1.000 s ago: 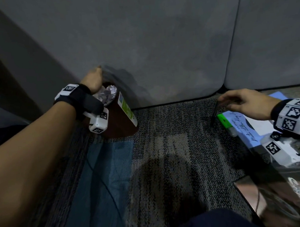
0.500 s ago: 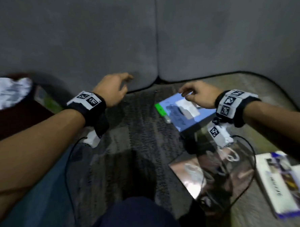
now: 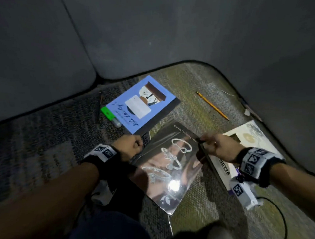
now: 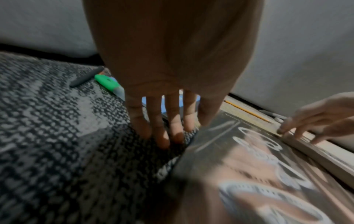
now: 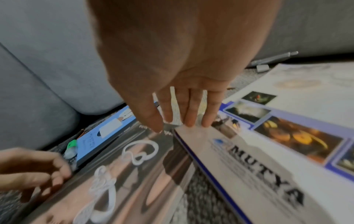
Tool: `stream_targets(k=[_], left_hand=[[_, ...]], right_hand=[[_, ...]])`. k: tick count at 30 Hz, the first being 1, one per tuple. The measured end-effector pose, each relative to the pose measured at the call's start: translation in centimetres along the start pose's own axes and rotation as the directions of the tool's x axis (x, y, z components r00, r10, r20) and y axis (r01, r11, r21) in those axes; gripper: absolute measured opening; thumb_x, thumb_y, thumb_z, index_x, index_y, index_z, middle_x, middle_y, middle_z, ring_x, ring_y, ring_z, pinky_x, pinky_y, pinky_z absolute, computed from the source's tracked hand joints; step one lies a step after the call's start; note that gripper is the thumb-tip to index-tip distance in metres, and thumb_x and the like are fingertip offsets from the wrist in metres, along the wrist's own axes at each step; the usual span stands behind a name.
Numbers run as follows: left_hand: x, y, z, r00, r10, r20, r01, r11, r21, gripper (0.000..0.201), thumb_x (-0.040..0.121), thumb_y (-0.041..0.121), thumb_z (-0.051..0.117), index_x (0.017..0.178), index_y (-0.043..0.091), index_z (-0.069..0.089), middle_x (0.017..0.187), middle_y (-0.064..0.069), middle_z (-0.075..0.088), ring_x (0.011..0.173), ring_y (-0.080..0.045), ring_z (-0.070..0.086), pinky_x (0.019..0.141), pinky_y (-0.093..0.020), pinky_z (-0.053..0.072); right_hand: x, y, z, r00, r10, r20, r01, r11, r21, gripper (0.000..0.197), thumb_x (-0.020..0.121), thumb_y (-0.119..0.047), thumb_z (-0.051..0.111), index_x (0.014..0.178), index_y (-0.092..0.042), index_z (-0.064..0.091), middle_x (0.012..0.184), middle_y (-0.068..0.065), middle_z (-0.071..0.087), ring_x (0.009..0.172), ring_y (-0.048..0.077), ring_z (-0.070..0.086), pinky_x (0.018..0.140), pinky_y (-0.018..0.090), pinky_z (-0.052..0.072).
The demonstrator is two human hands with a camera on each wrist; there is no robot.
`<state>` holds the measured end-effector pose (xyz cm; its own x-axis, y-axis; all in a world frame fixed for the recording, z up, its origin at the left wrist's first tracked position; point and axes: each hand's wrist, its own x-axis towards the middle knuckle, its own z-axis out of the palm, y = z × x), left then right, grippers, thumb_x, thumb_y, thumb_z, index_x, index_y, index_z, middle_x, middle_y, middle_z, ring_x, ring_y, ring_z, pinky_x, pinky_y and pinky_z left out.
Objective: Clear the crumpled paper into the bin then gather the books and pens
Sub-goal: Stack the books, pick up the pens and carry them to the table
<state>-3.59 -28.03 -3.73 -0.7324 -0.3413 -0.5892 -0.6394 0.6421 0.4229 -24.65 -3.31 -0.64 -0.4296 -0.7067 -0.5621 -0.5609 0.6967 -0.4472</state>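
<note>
Left hand point(image 3: 131, 146): fingers pointing down at the left edge of the glossy dark magazine point(image 3: 167, 166) on the carpet point(image 3: 44, 144), gripping nothing
Right hand point(image 3: 217, 146): thumb and fingers pinching its right edge
Blue book point(image 3: 143, 105): just beyond
Yellow pencil point(image 3: 212, 105): near

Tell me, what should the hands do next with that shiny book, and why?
Probably lift the shiny book: the left hand is at one edge, the right hand at the other, and it lies flat on the carpet.
</note>
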Motion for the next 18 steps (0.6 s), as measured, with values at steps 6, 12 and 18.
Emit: stream_targets(k=[6,12,18], left_hand=[[-0.8,1.0,5.1,0.997,-0.049,-0.067,0.06,0.983,0.174,0.078,0.059,0.067,0.074,0.11,0.015,0.043,0.111,-0.007,0.049,0.104,-0.029,0.054,0.088,-0.036,0.042],[-0.2,1.1,5.3,0.986,-0.15,-0.076,0.155,0.986,0.067,0.084,0.048,0.067,0.08,0.104,0.009,0.055,0.108,-0.012,0.054,0.104,-0.03,0.056,0.088,-0.035,0.046],[-2.1,1.2,7.3,0.985,-0.041,-0.167,0.022,0.993,-0.117,0.136,0.04,0.063,0.08,0.148,0.012,0.017,0.119,-0.017,0.053,0.108,-0.035,0.057,0.094,-0.04,0.047]], right_hand=[[1.6,0.1,2.9,0.994,0.08,-0.079,-0.094,0.977,-0.192,0.088,0.072,-0.058,0.072,0.139,-0.014,0.038,0.134,0.009,0.046,0.125,0.03,0.043,0.104,0.037,0.039],[2.4,0.1,4.0,0.988,0.086,-0.132,-0.116,0.962,-0.249,0.083,0.067,-0.05,0.077,0.133,-0.014,0.043,0.126,0.01,0.04,0.116,0.031,0.041,0.097,0.039,0.041],[0.1,5.3,2.3,0.752,0.396,-0.528,-0.286,0.916,0.281,0.064,0.074,-0.034,0.074,0.131,-0.016,0.051,0.138,0.011,0.04,0.122,0.029,0.046,0.105,0.042,0.042]])
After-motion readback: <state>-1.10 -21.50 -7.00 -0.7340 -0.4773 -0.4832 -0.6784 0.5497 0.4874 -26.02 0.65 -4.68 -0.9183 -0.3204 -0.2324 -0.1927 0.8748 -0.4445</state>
